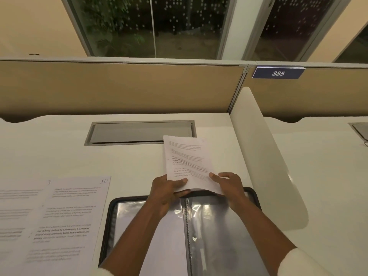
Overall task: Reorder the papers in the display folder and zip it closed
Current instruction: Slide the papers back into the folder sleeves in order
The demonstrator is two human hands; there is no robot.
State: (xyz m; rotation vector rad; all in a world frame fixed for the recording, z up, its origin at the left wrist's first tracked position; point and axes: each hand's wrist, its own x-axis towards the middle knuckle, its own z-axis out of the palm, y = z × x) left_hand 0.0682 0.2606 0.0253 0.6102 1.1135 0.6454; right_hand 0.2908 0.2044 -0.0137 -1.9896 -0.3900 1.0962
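A black-edged display folder (111, 222) lies open on the white desk, its clear plastic sleeves showing on both sides of the spine. Above its top edge both hands hold a stack of printed papers (187, 160), which stands tilted up off the desk. My left hand (167, 190) grips the stack's lower left corner, thumb on the front sheet. My right hand (229, 184) holds the lower right edge, fingers on the front. Two more printed sheets lie flat at the left: one marked 10 (73, 216) and another (18, 216) beside it.
A grey cable hatch (139, 132) is set into the desk behind the papers. A curved white divider (264, 166) rises on the right, with a tan partition behind it bearing a blue sign 385 (278, 73). Windows stand above.
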